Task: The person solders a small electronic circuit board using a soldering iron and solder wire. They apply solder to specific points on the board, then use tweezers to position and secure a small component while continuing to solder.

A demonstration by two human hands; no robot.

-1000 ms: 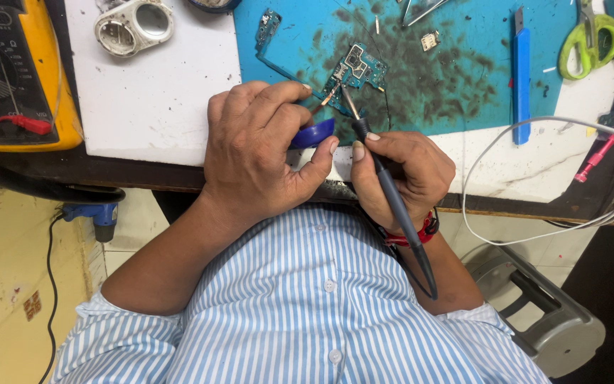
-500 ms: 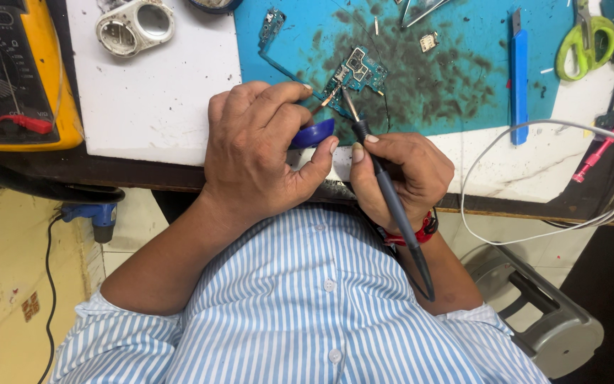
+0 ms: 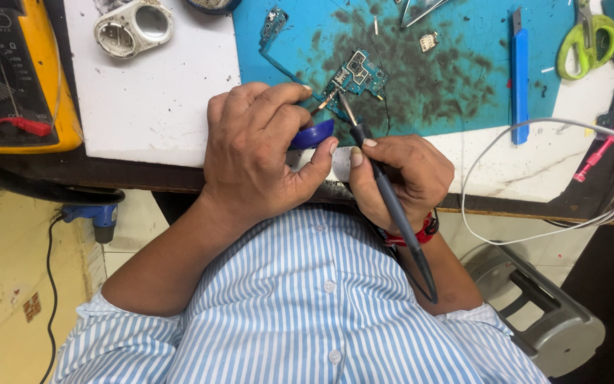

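Observation:
A small blue-green circuit board [image 3: 359, 72] lies on the stained blue work mat [image 3: 456, 64]. My left hand [image 3: 257, 153] grips a blue-handled tool [image 3: 314, 132] whose thin reddish tip touches the board's lower left edge. My right hand [image 3: 399, 174] holds a dark soldering iron [image 3: 385, 192] like a pen; its metal tip meets the board beside the other tool's tip. The iron's handle runs back over my wrist toward my striped shirt. Both hands rest at the table's near edge.
A yellow multimeter [image 3: 19, 78] sits far left, a white round casing [image 3: 133, 27] on the white board. Also on the mat: a blue utility knife [image 3: 519, 75], green scissors [image 3: 585, 39], small parts. White cables [image 3: 534, 128] loop at right. A grey stool [image 3: 541, 313] stands below.
The hands and both tool tips stay on the board, with only a slight shift in position.

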